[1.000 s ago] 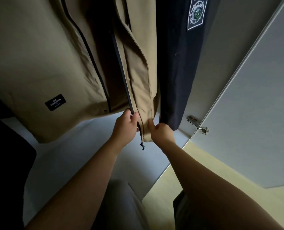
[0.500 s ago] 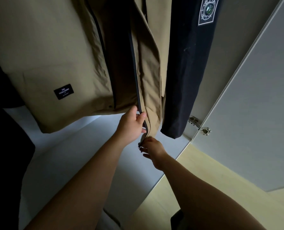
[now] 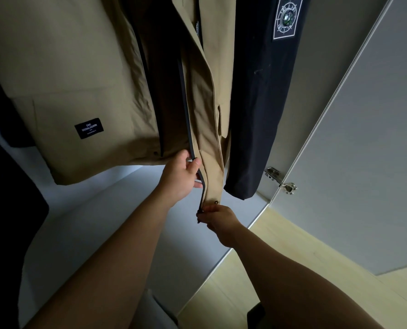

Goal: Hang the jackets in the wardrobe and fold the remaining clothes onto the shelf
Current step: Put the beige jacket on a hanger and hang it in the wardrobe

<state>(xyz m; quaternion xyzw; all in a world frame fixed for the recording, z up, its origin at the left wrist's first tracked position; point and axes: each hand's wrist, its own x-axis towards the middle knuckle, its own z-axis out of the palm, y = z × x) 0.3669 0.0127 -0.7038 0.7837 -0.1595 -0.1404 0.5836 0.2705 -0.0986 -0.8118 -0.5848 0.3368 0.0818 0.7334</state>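
Observation:
A tan jacket with a black label hangs inside the wardrobe, its front unzipped. My left hand grips the dark zipper edge of the jacket's right front panel a little above the hem. Just below it, my right hand pinches the bottom corner of that panel at the zipper end, beside a small snap button. A black jacket with a compass patch hangs directly to the right of the tan one.
The white wardrobe floor lies below the jackets. The open grey wardrobe door stands at the right on a metal hinge. Light wooden flooring shows beneath it. Dark fabric fills the left edge.
My right hand has dropped from the hem beside the black jacket to the bottom zipper end. My left hand has stayed on the zipper edge. The view has tilted up slightly.

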